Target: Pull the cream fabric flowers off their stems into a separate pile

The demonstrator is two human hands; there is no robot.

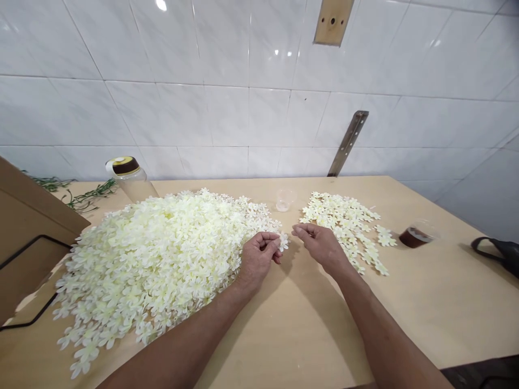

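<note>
My left hand (261, 253) pinches a small white artificial flower (284, 241) by its edge, beside a big heap of white and pale-yellow artificial flowers (170, 259). Facing it, a short gap away, is my right hand (318, 243), thumb and fingertips pressed together. Whatever is between those fingertips is too small to make out. Just behind and right of that hand lies a smaller spread of pale-yellow flowers (344, 216). A small clear plastic cup (285, 200) stands behind both hands, between the two groups of flowers.
A clear bottle with a brown and yellow lid (132, 178) stands behind the heap, near green plastic stems (91, 194). At left is a cardboard box (32, 237). To the right are a cup of dark liquid (416, 236) and a black strapped object (500, 254). A tiled wall (227, 113) bounds the table.
</note>
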